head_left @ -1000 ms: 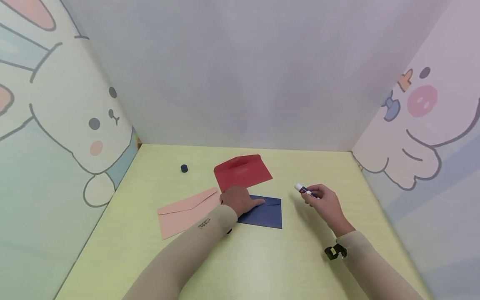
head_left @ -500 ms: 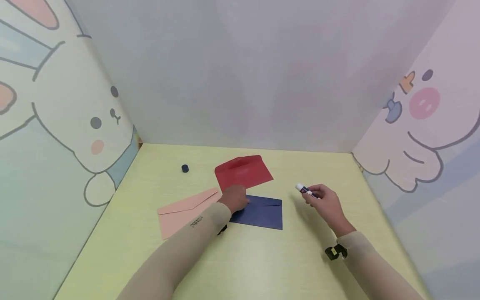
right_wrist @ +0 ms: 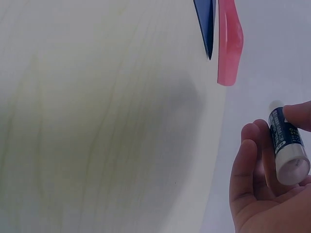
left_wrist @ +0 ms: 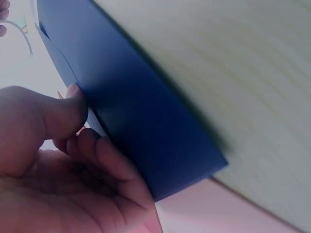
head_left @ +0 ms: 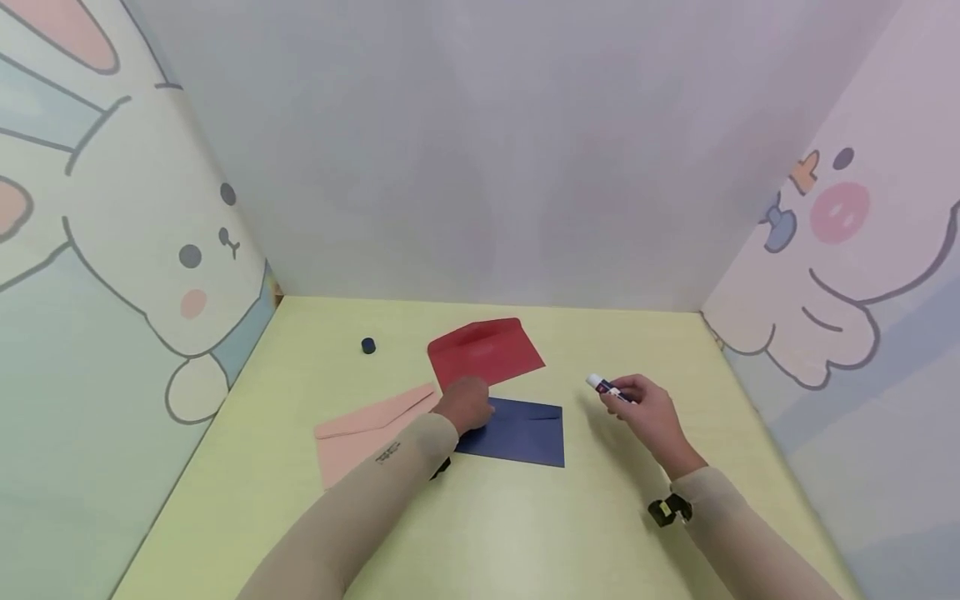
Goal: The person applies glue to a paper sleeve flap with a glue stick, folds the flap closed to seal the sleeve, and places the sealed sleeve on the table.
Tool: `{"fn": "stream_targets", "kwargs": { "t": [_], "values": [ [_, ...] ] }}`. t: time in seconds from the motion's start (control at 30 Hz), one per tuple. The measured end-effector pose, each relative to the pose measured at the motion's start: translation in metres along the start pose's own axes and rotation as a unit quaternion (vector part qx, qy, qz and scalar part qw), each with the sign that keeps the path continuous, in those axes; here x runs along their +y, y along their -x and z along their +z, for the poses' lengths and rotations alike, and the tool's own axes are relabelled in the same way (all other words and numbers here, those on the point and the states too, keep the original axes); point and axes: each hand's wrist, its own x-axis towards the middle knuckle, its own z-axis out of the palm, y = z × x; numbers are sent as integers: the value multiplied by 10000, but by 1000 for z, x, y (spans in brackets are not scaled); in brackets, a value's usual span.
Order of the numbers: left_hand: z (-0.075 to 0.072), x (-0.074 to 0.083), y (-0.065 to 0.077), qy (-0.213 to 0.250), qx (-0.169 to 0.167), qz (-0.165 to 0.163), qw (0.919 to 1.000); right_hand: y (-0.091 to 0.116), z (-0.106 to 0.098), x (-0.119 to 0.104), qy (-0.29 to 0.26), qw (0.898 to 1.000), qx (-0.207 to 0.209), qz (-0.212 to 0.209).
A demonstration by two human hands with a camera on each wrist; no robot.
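Observation:
My left hand (head_left: 467, 406) is at the left part of a blue envelope (head_left: 525, 433) lying on the table. In the left wrist view, its thumb and curled fingers (left_wrist: 114, 158) pinch the blue envelope along the flap edge. My right hand (head_left: 648, 412) holds an uncapped glue stick (head_left: 603, 385) above the table, right of the blue envelope. In the right wrist view, the thumb and fingers grip its dark label. Behind the blue envelope lies a red envelope (head_left: 487, 354) with its flap raised. A pink envelope (head_left: 367, 425) lies at left, partly hidden by my left forearm.
A small dark cap (head_left: 368, 345) stands at the back left of the pale yellow table (head_left: 495, 533). A grey wall (head_left: 487, 167) rises behind, and side walls with cartoon animals flank the table.
My left hand has slid left along the blue envelope's flap, and its outstretched digit has drawn in. The right hand with the glue stick stays nearly still.

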Motion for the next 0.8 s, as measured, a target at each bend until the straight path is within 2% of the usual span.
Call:
{"fn": "stream_targets", "kwargs": {
  "t": [0.17, 0.3, 0.4, 0.53, 0.67, 0.8],
  "values": [
    [-7, 5, 9, -27, -88, -60, 9999, -1, 1, 1, -74, 10000, 10, 3],
    [-22, 25, 33, 294, -26, -211, 9993, -3, 0, 0, -102, 9999, 24, 37],
    [-30, 41, 53, 528, 297, -370, 9975, -5, 2, -1, -75, 10000, -5, 8],
    [-20, 52, 59, 242, 740, -621, 9950, -5, 2, -1, -18, 10000, 8, 25],
    [-12, 56, 58, 8, 897, -884, 9920, -5, 1, -1, -7, 10000, 4, 46],
    [-8, 53, 55, 119, 988, -776, 9920, -6, 1, -3, -18, 10000, 27, -58]
  ]
}}
